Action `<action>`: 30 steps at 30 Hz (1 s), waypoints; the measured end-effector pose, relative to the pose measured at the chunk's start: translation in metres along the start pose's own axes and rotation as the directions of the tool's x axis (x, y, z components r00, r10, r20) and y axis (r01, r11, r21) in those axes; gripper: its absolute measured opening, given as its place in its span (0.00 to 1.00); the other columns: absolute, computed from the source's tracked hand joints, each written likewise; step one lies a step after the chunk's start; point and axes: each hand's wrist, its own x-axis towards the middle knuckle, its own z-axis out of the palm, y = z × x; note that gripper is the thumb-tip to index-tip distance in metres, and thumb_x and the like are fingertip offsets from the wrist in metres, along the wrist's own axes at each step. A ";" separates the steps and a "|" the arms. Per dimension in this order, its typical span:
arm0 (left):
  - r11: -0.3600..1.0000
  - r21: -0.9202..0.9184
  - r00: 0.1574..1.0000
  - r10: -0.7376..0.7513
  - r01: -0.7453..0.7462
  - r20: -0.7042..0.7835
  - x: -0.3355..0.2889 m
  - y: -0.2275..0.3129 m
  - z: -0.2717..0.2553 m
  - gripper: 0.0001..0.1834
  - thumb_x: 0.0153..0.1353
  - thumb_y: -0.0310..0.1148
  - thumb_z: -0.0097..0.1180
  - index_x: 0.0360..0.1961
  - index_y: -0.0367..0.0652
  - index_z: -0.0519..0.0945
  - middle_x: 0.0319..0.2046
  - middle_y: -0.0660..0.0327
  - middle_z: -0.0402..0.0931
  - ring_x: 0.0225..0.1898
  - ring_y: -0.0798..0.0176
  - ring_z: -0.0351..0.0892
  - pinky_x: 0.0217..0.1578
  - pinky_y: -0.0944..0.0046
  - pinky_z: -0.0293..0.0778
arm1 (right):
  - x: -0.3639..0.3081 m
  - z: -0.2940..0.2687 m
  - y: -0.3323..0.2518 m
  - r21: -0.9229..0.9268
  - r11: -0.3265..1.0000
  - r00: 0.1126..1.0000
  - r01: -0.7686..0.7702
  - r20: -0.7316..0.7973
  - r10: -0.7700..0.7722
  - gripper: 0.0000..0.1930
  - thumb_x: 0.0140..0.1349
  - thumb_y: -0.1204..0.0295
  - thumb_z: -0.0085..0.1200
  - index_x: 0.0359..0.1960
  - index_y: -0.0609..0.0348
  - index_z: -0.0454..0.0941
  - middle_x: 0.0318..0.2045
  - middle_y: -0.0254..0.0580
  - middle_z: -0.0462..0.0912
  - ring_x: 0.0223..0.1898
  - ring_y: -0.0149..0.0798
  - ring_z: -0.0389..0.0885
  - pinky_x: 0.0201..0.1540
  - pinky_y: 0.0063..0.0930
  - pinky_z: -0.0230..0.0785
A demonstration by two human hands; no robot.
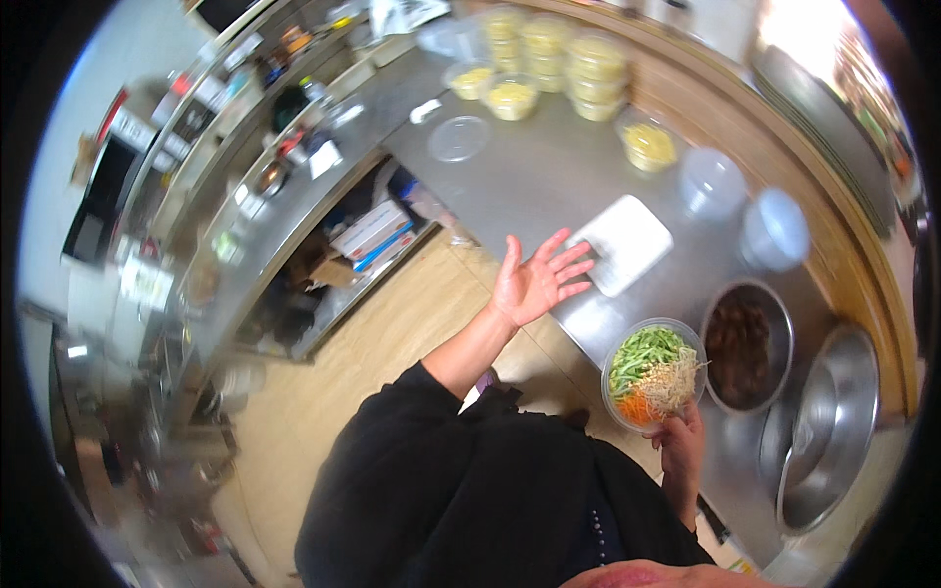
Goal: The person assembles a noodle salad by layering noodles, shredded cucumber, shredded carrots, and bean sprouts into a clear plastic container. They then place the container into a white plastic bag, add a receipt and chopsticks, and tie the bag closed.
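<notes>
My left hand [534, 282] is held palm up with its fingers spread, holding nothing, just left of a white rectangular board or scale [627, 245] on the steel counter. In my right hand [679, 446] is a round clear plastic bowl [610, 397], gripped at its near rim. Green shreds, probably cucumber [649, 355], orange carrot shreds [637, 408], pale sprouts [676, 387] and small chopped bits fill it. Right of the bowl stands a steel basin [784, 338] with dark brown food in it. The underside of the held bowl is hidden.
Stacked lidded tubs of yellow food [598, 78] line the counter's back, with an open tub [647, 147] beside them. Two stacks of clear bowls [774, 230] stand at right, above a large steel bowl [833, 431]. A clear lid [459, 138] lies flat. Shelving [265, 186] runs along the left.
</notes>
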 end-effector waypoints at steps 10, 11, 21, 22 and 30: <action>0.773 0.449 0.671 0.623 -0.449 -0.402 -0.258 0.210 -0.136 0.33 0.64 0.56 0.48 0.67 0.59 0.59 0.64 0.59 0.61 0.60 0.52 0.65 0.57 0.48 0.65 | 0.081 0.238 0.056 -0.197 0.973 0.945 -0.121 0.277 0.174 0.27 0.44 0.84 0.49 0.52 0.65 0.70 0.29 0.42 0.80 0.18 0.29 0.73 0.18 0.18 0.62; 0.752 0.432 0.632 0.656 -0.498 -0.412 -0.282 0.227 -0.153 0.32 0.64 0.56 0.48 0.67 0.59 0.60 0.64 0.59 0.62 0.60 0.52 0.66 0.56 0.49 0.66 | 0.091 0.263 0.069 -0.189 0.977 0.927 -0.098 0.340 0.159 0.27 0.44 0.84 0.50 0.52 0.65 0.70 0.29 0.42 0.80 0.18 0.29 0.73 0.19 0.18 0.62; 0.579 0.362 0.365 0.779 -0.731 -0.509 -0.423 0.343 -0.196 0.27 0.66 0.55 0.45 0.61 0.57 0.69 0.59 0.54 0.69 0.58 0.48 0.68 0.57 0.46 0.67 | 0.184 0.538 0.168 -0.361 0.914 0.796 -0.183 0.491 0.354 0.19 0.47 0.87 0.51 0.44 0.64 0.73 0.31 0.44 0.81 0.22 0.31 0.77 0.20 0.20 0.66; 0.573 0.355 0.359 0.780 -0.739 -0.513 -0.424 0.350 -0.201 0.27 0.66 0.55 0.45 0.61 0.56 0.69 0.59 0.53 0.69 0.59 0.48 0.68 0.57 0.46 0.66 | 0.196 0.570 0.182 -0.312 0.917 0.812 -0.247 0.450 0.372 0.19 0.48 0.87 0.49 0.45 0.65 0.73 0.31 0.44 0.81 0.23 0.31 0.79 0.18 0.20 0.67; 0.492 0.475 0.241 0.835 -0.729 -0.494 -0.391 0.435 -0.223 0.31 0.65 0.56 0.46 0.64 0.53 0.65 0.64 0.50 0.62 0.60 0.47 0.67 0.58 0.46 0.66 | 0.287 0.838 0.297 -0.441 0.897 0.596 -0.028 0.713 0.369 0.15 0.57 0.65 0.58 0.45 0.55 0.80 0.33 0.41 0.85 0.21 0.30 0.82 0.12 0.22 0.68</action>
